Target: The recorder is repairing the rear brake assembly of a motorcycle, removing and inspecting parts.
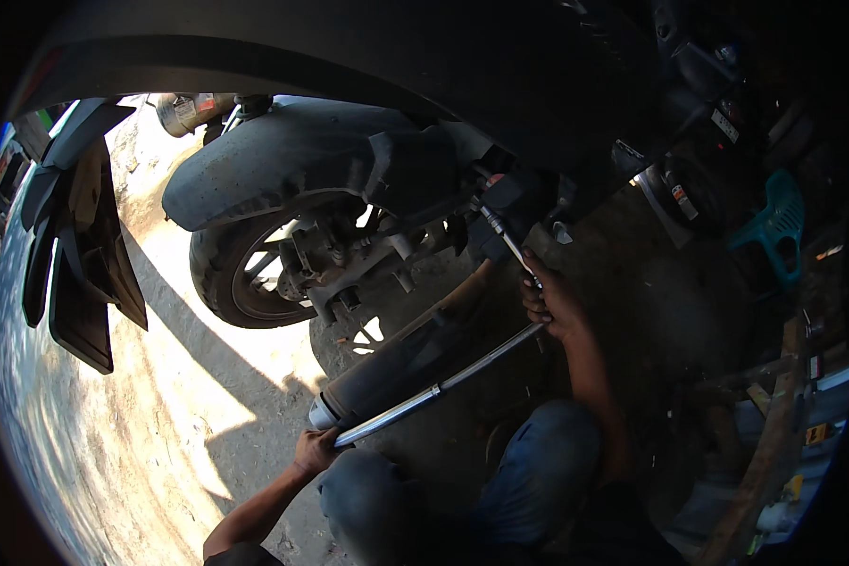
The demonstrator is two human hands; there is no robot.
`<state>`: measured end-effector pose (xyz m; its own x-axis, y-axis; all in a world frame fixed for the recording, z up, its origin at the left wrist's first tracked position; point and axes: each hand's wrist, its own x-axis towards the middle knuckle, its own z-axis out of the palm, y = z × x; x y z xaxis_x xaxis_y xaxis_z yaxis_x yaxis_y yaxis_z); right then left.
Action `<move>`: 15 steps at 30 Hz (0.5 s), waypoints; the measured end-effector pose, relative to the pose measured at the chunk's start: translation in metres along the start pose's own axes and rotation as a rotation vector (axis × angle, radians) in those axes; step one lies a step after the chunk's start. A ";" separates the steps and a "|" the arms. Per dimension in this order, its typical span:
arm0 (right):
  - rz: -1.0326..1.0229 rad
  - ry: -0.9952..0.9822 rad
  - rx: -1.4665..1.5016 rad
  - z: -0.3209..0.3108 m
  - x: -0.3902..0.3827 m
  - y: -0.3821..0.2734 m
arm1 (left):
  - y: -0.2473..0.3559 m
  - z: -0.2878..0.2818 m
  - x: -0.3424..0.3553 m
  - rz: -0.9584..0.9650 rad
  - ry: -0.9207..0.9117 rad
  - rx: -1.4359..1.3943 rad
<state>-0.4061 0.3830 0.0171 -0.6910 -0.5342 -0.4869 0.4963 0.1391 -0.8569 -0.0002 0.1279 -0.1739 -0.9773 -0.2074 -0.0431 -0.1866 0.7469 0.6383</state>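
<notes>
My left hand (pixel 317 452) is closed round the lower end of a long chrome socket wrench (pixel 401 407), close beside the pale tip of the exhaust muffler (pixel 373 382). The wrench slants up to the right toward my right hand (pixel 555 300). That hand is wrapped round a chrome extension bar (pixel 507 238), where the wrench meets it. The bar's far end reaches into the motorbike's dark engine area, and what it touches there is hidden in shadow. Left of the bar are the rear wheel (pixel 219 274) and its dusty mudguard (pixel 269 170).
Dark bodywork (pixel 349 42) hangs across the top. Removed dark panels (pixel 80 255) stand at the left, beside sunlit ground. A teal plastic chair (pixel 769 236) is at the right, above a wooden edge (pixel 769 443) and assorted items. My knees (pixel 547 448) are close below the wrench.
</notes>
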 end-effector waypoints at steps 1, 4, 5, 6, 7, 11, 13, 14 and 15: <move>-0.006 0.028 0.000 0.000 -0.003 -0.001 | 0.001 -0.001 -0.001 0.000 -0.014 0.010; -0.001 0.041 0.037 0.005 -0.007 -0.005 | -0.008 0.003 -0.003 -0.008 -0.040 -0.003; 0.004 0.039 0.047 0.007 -0.005 -0.001 | -0.014 0.004 -0.005 -0.019 -0.048 -0.026; -0.019 0.050 0.059 0.008 -0.001 0.004 | -0.018 0.007 -0.011 -0.031 -0.016 -0.044; -0.052 0.067 0.063 0.005 0.000 0.006 | -0.014 0.007 -0.008 -0.024 -0.017 -0.041; -0.092 0.020 0.134 -0.001 -0.001 0.013 | -0.007 0.016 -0.014 -0.125 0.023 -0.139; -0.113 -0.075 0.238 -0.001 0.000 0.014 | -0.003 0.019 -0.022 -0.173 0.044 -0.202; -0.102 -0.082 0.232 -0.003 -0.001 0.016 | 0.000 0.018 -0.023 -0.220 0.019 -0.234; -0.097 -0.126 0.309 -0.005 -0.003 0.020 | 0.004 0.018 -0.025 -0.266 -0.006 -0.267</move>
<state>-0.3967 0.3913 0.0001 -0.6822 -0.6338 -0.3646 0.5805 -0.1664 -0.7971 0.0216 0.1477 -0.1837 -0.8989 -0.3677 -0.2384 -0.4021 0.4759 0.7822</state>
